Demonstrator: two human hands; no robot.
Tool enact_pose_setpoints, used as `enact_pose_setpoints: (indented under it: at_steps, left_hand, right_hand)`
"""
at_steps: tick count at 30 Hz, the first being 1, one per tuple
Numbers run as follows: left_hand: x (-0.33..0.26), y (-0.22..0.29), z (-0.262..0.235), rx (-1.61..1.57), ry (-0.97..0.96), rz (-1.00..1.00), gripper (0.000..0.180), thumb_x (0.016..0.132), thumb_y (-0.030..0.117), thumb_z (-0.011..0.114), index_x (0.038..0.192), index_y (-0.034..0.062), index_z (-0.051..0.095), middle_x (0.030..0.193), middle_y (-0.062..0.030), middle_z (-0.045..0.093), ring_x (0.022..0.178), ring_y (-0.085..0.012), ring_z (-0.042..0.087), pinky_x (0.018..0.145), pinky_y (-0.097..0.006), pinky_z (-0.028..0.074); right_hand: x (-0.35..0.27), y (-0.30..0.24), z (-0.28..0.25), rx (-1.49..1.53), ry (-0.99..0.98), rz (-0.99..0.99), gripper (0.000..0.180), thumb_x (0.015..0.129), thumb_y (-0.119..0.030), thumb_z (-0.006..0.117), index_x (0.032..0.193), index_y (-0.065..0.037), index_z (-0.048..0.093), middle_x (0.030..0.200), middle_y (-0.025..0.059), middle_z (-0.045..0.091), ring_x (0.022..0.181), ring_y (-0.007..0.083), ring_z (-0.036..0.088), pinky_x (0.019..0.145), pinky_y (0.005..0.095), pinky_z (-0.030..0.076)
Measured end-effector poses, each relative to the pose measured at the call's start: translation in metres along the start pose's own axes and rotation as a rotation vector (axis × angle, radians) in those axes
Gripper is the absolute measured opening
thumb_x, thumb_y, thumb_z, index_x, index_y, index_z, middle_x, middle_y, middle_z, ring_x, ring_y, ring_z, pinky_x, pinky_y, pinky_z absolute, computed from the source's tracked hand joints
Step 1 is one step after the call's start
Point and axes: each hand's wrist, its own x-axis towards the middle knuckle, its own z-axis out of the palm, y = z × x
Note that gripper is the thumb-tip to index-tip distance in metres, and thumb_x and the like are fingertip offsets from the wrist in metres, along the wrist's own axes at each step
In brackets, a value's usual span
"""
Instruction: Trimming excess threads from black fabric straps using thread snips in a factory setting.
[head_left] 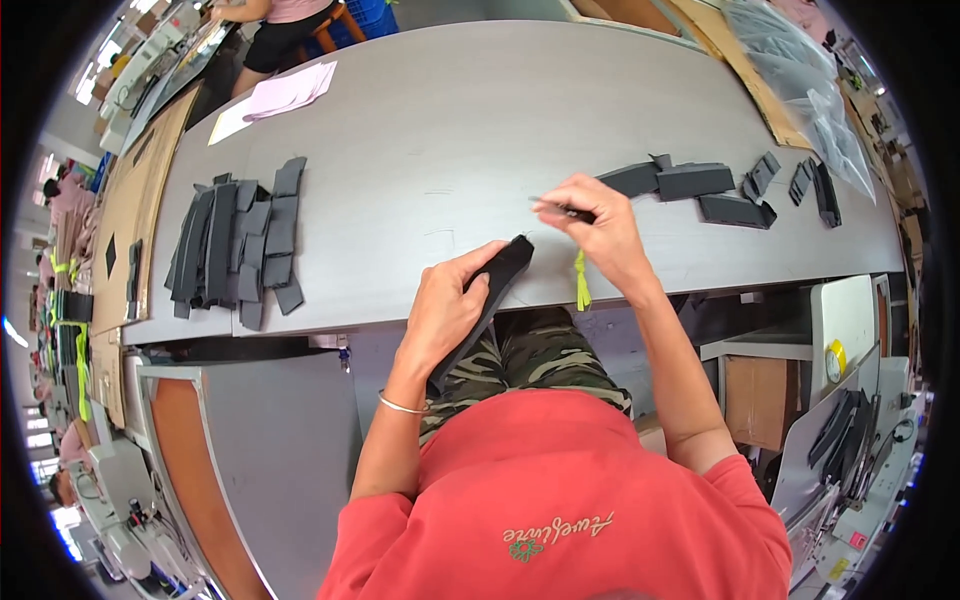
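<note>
My left hand (443, 312) grips a long black fabric strip (497, 287) that slants from my lap up to the front edge of the grey table (450, 130). My right hand (595, 232) pinches a small thin dark tool (558, 208) just above and to the right of the strip's upper end. A short yellow-green tassel (581, 282) hangs down below that hand. Whether the tool touches the strip I cannot tell.
A stack of black strips (238, 245) lies on the table at the left. More black pieces (722, 190) are scattered at the right. Pale pink sheets (288, 92) lie at the far left, clear plastic bags (800, 80) at the far right. Another person sits beyond the table.
</note>
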Motion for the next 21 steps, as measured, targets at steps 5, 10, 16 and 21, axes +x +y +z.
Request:
enact_pose_setpoints:
  at_steps: [5,10,16,21]
  left_hand:
    - [0.003,0.007,0.004,0.186,-0.017,0.103,0.039,0.081,0.001,0.05,0.117,0.0078,0.062,0.085,-0.0199,0.066,0.052,-0.0201,0.05,0.058,-0.034,0.044]
    - [0.005,0.005,0.006,0.335,-0.015,0.233,0.034,0.082,0.001,0.05,0.114,0.0046,0.063,0.091,-0.0225,0.066,0.059,-0.0254,0.06,0.063,-0.035,0.047]
    - [0.006,0.011,0.01,0.2,0.008,0.161,0.033,0.085,-0.003,0.05,0.115,0.0024,0.063,0.098,-0.0169,0.07,0.082,-0.0123,0.064,0.075,-0.028,0.048]
    - [0.004,0.005,0.011,0.115,0.011,0.132,0.03,0.086,-0.003,0.051,0.114,-0.003,0.063,0.095,-0.0077,0.069,0.089,-0.0094,0.059,0.082,-0.025,0.047]
  right_hand:
    - [-0.008,-0.004,0.001,-0.317,-0.081,-0.108,0.022,0.073,0.002,0.066,0.093,-0.006,0.07,0.082,0.0069,0.06,0.073,0.0209,0.06,0.065,0.0294,0.047]
    - [-0.012,0.005,0.013,-0.535,-0.066,-0.253,0.009,0.072,-0.004,0.061,0.079,-0.008,0.063,0.084,0.0054,0.059,0.071,0.0294,0.061,0.06,0.0382,0.049]
    - [-0.022,0.005,0.023,-0.331,0.004,-0.067,0.004,0.079,-0.002,0.057,0.082,-0.002,0.055,0.088,0.0084,0.055,0.075,0.0299,0.057,0.062,0.0389,0.045]
    - [-0.032,0.009,0.026,-0.027,0.032,0.041,0.005,0.086,-0.007,0.056,0.085,-0.002,0.056,0.086,0.0075,0.052,0.078,0.0211,0.054,0.07,0.0315,0.043]
